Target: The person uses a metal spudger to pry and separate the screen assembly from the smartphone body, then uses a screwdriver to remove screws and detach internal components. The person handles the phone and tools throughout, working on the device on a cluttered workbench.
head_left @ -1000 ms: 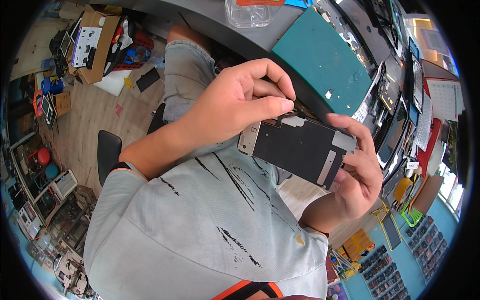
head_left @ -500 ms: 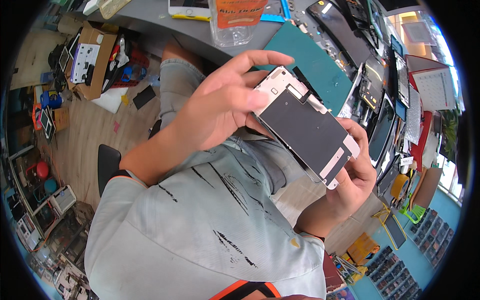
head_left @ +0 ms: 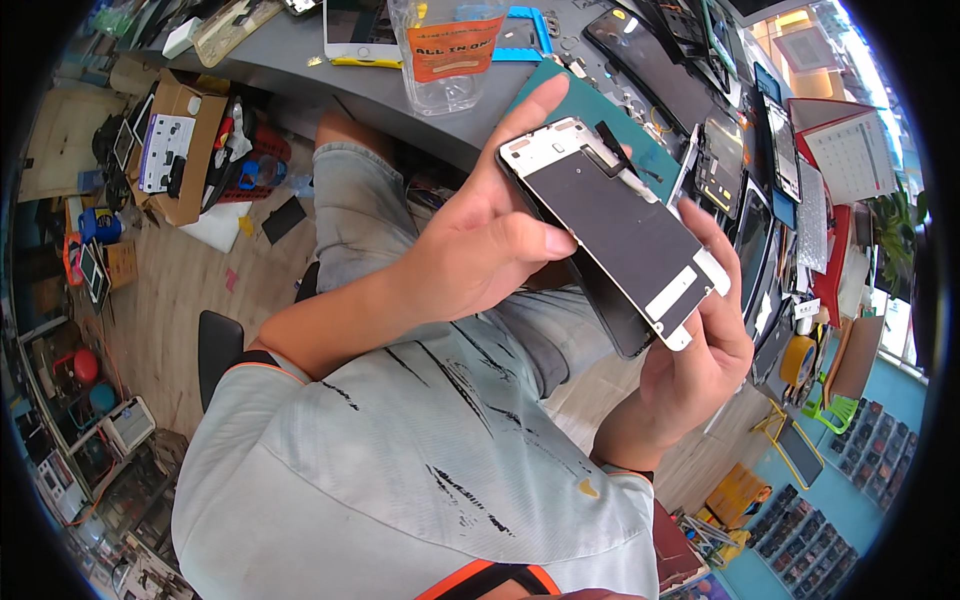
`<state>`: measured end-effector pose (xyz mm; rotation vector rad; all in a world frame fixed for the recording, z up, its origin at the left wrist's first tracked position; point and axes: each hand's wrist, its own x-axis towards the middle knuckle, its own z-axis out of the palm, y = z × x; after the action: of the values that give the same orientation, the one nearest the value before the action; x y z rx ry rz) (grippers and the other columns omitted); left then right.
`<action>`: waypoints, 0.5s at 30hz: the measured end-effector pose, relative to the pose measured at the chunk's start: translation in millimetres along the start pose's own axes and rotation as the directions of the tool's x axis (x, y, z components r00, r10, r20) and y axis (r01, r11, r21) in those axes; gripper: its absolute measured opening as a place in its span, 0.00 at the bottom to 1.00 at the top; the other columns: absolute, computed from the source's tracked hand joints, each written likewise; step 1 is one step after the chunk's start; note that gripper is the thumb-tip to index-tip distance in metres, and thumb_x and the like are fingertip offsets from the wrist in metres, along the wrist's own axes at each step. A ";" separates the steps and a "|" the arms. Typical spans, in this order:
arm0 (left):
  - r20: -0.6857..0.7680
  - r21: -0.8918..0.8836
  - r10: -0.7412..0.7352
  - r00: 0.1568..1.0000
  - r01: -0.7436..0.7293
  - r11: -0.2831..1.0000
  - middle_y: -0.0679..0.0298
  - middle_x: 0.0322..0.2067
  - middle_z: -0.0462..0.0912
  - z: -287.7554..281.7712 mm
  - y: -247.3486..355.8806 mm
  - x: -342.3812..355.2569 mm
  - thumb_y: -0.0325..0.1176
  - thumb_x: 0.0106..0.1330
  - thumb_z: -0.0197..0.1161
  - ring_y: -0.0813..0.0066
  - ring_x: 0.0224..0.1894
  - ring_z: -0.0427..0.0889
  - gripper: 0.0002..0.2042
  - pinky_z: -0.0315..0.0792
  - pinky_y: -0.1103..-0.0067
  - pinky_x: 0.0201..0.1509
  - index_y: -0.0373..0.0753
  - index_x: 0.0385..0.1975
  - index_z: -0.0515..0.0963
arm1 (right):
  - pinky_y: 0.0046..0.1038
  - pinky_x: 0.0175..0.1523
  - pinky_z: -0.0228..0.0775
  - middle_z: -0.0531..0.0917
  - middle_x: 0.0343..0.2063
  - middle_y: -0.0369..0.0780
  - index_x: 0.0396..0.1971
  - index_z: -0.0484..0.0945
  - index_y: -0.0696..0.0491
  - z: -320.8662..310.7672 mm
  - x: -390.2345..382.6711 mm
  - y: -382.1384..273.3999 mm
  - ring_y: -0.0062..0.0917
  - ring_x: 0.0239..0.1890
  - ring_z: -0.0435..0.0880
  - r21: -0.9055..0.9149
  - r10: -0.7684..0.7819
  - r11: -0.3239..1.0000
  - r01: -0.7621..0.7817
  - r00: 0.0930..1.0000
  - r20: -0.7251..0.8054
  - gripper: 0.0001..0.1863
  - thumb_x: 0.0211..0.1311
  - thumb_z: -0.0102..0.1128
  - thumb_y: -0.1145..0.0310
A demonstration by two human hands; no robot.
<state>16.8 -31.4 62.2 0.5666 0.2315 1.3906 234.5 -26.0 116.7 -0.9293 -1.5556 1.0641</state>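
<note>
A phone screen's metal back plate, silvery with a large black sheet on it, is held up over my lap. Beneath its near long side a dark glossy panel shows, with a wedge-shaped gap between the two. My left hand grips the far left end, its thumb on the near long edge and its index finger stretched out beyond the plate. My right hand holds the opposite end, fingers curled round the corner. A dark flex cable sticks up from the far edge. The fingers under the parts are hidden.
Beyond the hands lies a green work mat on the grey bench. A clear plastic cup with an orange label stands near the bench edge. Phones and loose parts crowd the right, beside a desk calendar. A cardboard box sits at left.
My left thumb has slid from the plate's top face to its near long edge. The gap to the dark panel has widened. The view has shifted slightly.
</note>
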 end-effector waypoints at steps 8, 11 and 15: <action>-0.067 -0.142 -0.040 0.997 0.030 0.989 0.56 0.70 0.73 13.0 2.3 15.2 0.26 0.72 0.47 0.59 0.71 0.75 0.34 0.72 0.56 0.74 0.48 0.81 0.55 | 0.40 0.69 0.74 0.82 0.63 0.65 0.33 0.89 0.68 12.0 11.3 -17.6 0.46 0.64 0.85 -0.270 -0.103 0.958 0.093 0.994 -0.025 0.12 0.61 0.72 0.71; -0.149 -0.133 -0.062 0.987 0.042 0.990 0.43 0.72 0.72 16.8 1.6 18.0 0.33 0.68 0.48 0.51 0.72 0.76 0.37 0.72 0.56 0.78 0.41 0.82 0.57 | 0.32 0.57 0.82 0.86 0.59 0.62 0.31 0.88 0.68 11.2 14.5 -30.7 0.39 0.53 0.91 -0.368 -0.097 0.925 0.096 0.995 0.015 0.08 0.58 0.72 0.77; -0.164 -0.147 -0.120 0.979 0.096 0.985 0.42 0.70 0.75 19.0 5.1 19.4 0.35 0.69 0.46 0.51 0.71 0.78 0.36 0.72 0.56 0.77 0.39 0.81 0.57 | 0.26 0.49 0.81 0.89 0.53 0.59 0.31 0.88 0.67 12.3 15.6 -45.7 0.33 0.48 0.92 -0.479 -0.088 0.873 0.086 0.996 0.018 0.07 0.58 0.74 0.76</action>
<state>25.1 -16.8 84.2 0.3143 0.2988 1.3388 216.7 -28.3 163.1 -1.1759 -1.8830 0.6129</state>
